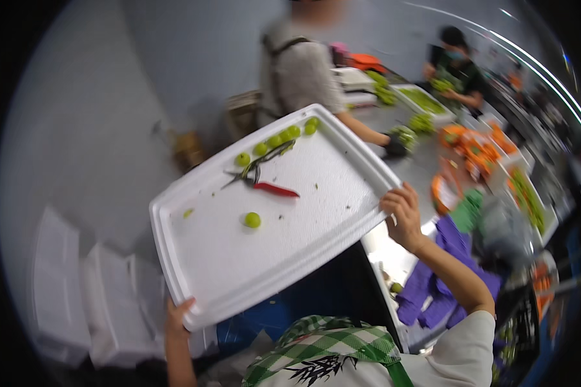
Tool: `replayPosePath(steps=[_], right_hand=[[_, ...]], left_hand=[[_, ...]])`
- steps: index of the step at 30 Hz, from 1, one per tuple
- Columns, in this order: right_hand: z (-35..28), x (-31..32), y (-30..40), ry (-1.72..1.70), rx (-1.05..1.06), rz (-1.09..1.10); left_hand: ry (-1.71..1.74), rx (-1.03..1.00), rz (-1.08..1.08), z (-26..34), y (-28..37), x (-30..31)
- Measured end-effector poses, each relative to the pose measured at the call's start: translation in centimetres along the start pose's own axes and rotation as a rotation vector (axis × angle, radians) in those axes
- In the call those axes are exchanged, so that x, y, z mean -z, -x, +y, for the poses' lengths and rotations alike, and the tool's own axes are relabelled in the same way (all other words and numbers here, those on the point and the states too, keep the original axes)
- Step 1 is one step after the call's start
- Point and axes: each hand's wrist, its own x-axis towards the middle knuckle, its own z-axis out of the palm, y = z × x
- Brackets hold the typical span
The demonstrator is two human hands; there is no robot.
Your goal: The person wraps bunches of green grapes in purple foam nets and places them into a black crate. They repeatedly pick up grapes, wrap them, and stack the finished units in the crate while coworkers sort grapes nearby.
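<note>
A white foam tray (213, 251) is held up, tilted, in both hands. My left hand (178, 315) grips its near left corner, and my right hand (403, 213) grips its right corner. Inside, several green grapes (275, 141) lie along the far edge, with one more grape (252, 220) nearer the middle. Pruning shears with a red handle (276, 189) rest on the tray floor, their other, dark handle pointing to the far edge. Small dark and green bits are scattered about the tray.
White foam boxes (60, 290) stand at the lower left. Right of the tray, a metal table (419, 169) bears purple material (435, 285), orange netting (469, 150) and boxes of green produce (421, 100). A person (302, 72) stands beyond the tray; another (457, 72) works farther back.
</note>
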Motion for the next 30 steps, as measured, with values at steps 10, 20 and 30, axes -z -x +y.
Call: replayPosePath(steps=[10, 20, 30], right_hand=[[-0.3, 10.3, 16.6, 0.578, -0.562, -0.193], [-2.7, 5.9, 19.7, 0.695, -1.11, -0.335], [-5.5, 3.9, 20.3, 0.418, -1.557, -0.152]], left_hand=[[-0.016, 0.4, -0.573, -13.7, -3.3, -12.2], [0.068, 0.474, -0.809, -19.6, -5.2, -21.2], [-0.102, 0.789, -0.954, -25.8, -2.8, -21.4]])
